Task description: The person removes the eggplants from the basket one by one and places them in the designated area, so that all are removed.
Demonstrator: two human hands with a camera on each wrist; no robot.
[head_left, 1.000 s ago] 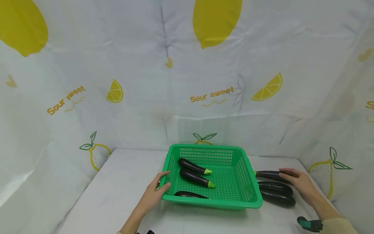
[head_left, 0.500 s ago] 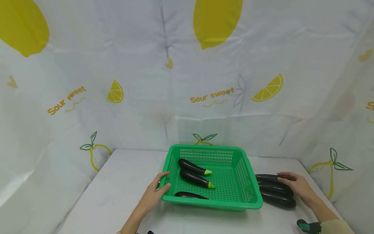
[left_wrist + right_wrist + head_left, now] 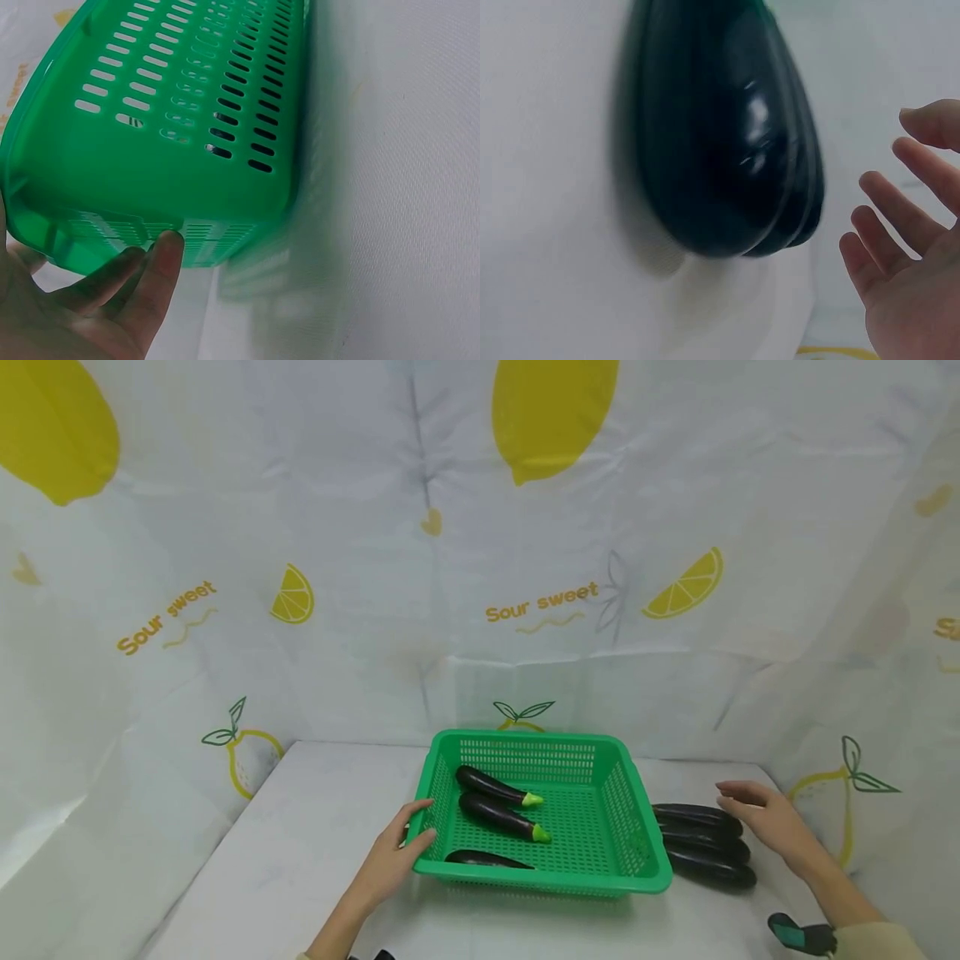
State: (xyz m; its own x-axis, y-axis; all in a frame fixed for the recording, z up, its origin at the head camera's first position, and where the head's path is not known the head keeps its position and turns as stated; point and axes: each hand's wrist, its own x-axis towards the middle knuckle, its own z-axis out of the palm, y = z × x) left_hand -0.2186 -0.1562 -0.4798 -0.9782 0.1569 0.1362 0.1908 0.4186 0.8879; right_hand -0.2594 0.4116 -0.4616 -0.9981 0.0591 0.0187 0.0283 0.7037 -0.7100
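In the head view my left hand (image 3: 386,860) holds the left side of a green plastic basket (image 3: 551,883). Its thumb and a finger lie over the rim, while other fingers touch the outer wall (image 3: 150,187) in the left wrist view. Two dark eggplants with green caps, one the upper eggplant (image 3: 491,785), lie inside; a third eggplant (image 3: 487,859) is partly hidden by the front rim. Right of the basket, three eggplants (image 3: 708,867) lie side by side, their left ends hidden. My right hand (image 3: 772,822) is beside them with fingers spread (image 3: 900,217), apart from them and holding nothing.
A white table (image 3: 300,827) carries everything. Behind and at the sides hangs a pale lemon-print sheet (image 3: 360,677). A dark strap (image 3: 802,935) shows at my right wrist near the sleeve.
The right hand was on the farthest loose eggplant and drew it nearer to the other two. It has now let go and lifted away. The left hand keeps its place on the basket.
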